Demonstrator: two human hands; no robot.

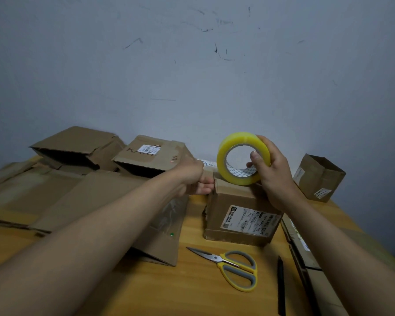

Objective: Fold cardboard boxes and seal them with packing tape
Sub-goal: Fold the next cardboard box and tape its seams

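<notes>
Resting on the closed brown cardboard box [242, 215]: yellow packing-tape roll [243, 158], gripped by right hand [273, 169]; left hand [197, 179] pinches the box's upper left edge. Nearby on wooden table [192, 293]: yellow-grey scissors [233, 266], black pen [281, 286], flattened cartons [55, 197].

Wooden table [192, 293] with folded box [242, 215], flattened cardboard [55, 197], scissors [235, 267], black pen [281, 286].

Both bare forearms reach far, the left hand [197, 179] curled with fingers pinched together, the right hand [271, 169] gripping with thumb raised.
</notes>
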